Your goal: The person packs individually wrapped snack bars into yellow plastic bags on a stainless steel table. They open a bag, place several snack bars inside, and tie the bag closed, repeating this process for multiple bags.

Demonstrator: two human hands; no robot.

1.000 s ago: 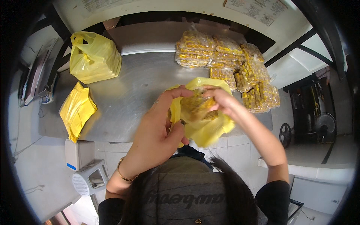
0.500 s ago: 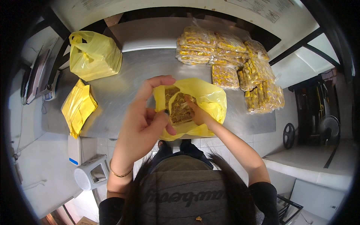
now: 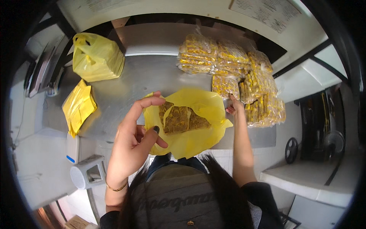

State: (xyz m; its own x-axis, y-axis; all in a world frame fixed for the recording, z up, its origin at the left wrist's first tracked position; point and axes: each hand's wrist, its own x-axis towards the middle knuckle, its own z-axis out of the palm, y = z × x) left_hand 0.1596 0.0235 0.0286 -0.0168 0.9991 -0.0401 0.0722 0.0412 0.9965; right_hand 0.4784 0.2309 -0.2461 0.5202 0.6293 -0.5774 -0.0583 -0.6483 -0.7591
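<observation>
A yellow plastic bag (image 3: 190, 147) lies opened out in front of me, with clear-wrapped brown-and-yellow packets (image 3: 185, 119) inside it. My left hand (image 3: 135, 139) grips the bag's left rim, thumb and fingers closed about the plastic. Beyond the bag on the right, my right hand (image 3: 235, 108) reaches to a single clear-wrapped packet (image 3: 225, 86) on the metal table. Its fingertips are at the packet's near edge, and its fingers look apart. Whether they grip the packet is hard to see.
Stacks of similar packets (image 3: 198, 51) stand at the back right of the metal table (image 3: 146, 72). A filled, tied yellow bag (image 3: 97, 57) sits at the back left, near a pile of flat yellow bags (image 3: 79, 107). A grey-white stool (image 3: 88, 171) is below the table's left edge.
My right hand has left the inside of the bag and moved right to the single packet. My left hand keeps its hold on the rim, and the bag's mouth lies wider.
</observation>
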